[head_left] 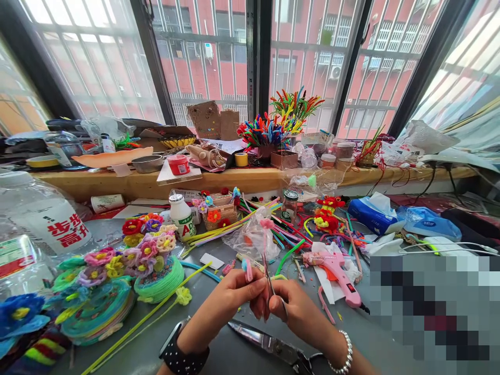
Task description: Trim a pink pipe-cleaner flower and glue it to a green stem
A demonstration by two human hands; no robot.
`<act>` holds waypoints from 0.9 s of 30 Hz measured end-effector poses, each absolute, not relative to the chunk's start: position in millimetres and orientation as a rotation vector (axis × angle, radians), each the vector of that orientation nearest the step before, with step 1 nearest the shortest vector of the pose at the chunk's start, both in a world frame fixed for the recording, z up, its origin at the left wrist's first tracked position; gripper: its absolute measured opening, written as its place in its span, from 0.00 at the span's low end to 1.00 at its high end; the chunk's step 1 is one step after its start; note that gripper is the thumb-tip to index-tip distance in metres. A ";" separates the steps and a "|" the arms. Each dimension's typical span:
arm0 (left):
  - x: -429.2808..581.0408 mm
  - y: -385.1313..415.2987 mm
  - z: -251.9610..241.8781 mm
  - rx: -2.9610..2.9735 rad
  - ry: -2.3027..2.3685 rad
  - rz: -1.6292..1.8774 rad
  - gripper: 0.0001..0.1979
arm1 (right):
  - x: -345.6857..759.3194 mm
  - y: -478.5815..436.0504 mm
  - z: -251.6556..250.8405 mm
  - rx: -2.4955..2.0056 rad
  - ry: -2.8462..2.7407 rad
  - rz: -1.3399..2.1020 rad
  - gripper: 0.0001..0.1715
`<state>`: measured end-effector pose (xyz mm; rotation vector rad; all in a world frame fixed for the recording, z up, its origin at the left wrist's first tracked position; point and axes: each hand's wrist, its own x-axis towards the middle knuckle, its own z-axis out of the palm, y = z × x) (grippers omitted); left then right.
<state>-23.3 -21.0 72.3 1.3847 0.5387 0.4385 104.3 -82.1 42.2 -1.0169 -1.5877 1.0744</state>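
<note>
My left hand [240, 289] pinches a short pink and blue fuzzy pipe cleaner piece [247, 270] between thumb and fingers. Small metal scissors [267, 271] point upward between my hands, their handle gripped by my right hand [292, 302]. The blades lie close beside my left fingertips; whether they touch the pipe cleaner I cannot tell. Beneath my wrists, large metal shears [261, 337] rest on the grey table. A pink fuzzy shape [266, 224] shows just beyond the scissor tips, in front of a crumpled clear plastic bag [250, 237].
A pink glue gun [336, 271] lies to the right, its cord trailing off. Pipe cleaner flowers [150, 250] and coiled pieces crowd the left side, with a white bottle [180, 216] behind. Loose pipe cleaners [219, 229], a glass jar [289, 205] and blue tissue pack [373, 213] stand farther back.
</note>
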 end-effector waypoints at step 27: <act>-55.0 3.8 75.6 2.342 1.231 0.412 0.15 | 149.4 -72.9 46.4 -1.589 -1.542 0.894 0.25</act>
